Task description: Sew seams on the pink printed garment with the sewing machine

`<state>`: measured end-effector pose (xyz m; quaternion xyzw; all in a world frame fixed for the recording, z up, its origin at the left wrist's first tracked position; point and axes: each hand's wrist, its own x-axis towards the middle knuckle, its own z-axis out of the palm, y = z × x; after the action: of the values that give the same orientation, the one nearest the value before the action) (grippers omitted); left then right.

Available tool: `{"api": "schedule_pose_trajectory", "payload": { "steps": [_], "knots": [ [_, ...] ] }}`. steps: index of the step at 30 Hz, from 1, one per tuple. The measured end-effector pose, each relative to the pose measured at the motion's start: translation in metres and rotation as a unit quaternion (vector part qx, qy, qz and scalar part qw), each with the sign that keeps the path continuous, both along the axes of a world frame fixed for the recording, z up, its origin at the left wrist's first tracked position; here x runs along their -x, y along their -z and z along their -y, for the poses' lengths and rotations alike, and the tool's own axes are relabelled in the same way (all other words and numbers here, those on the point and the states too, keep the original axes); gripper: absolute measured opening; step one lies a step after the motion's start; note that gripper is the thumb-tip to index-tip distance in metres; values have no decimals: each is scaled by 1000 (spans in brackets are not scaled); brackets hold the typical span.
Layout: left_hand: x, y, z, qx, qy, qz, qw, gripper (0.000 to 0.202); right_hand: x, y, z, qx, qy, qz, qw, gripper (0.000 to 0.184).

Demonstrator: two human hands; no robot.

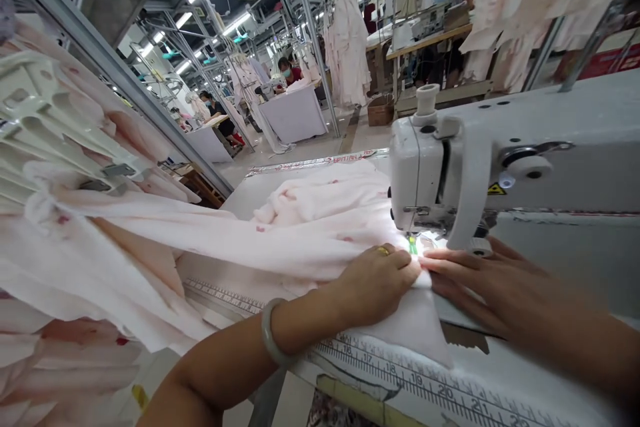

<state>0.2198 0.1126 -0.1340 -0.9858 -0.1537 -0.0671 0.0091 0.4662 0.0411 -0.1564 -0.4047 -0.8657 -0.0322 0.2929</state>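
Note:
Pale pink, fleecy fabric (300,247) with small red motifs lies across the sewing machine's bed and trails off to the left. My left hand (377,283), with a ring and a bangle, is closed on the fabric just in front of the needle area. On the other side, my right hand (473,277) lies flat with fingers stretched out, its fingertips at the fabric's edge near the left fingertips. The white sewing machine (425,167) stands above both hands, its lamp lighting the presser foot area. A small green piece (413,245) shows beside the foot. Glare hides the needle.
A measuring tape strip (415,377) runs along the table's front edge. Pink garment pieces hang from white clamps (65,120) at the left, near a slanted metal rail (130,73). Farther back are hanging garments (347,40), other sewing tables (295,113) and several people.

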Motion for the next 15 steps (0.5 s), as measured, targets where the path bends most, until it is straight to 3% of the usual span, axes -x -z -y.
{"api": "schedule_pose_trajectory", "payload": {
  "steps": [7,11,15],
  "knots": [
    [-5,-2,-10,26,-29,3,999,24,-6,10,0,-11,15,0,1000,34],
    [-2,-13,-4,35,-38,-19,998,26,-8,3,-2,-10,-16,-8,1000,25],
    [5,-24,3,1,-51,-18,999,35,-7,-5,-4,-56,-22,-17,998,27]
  ]
}}
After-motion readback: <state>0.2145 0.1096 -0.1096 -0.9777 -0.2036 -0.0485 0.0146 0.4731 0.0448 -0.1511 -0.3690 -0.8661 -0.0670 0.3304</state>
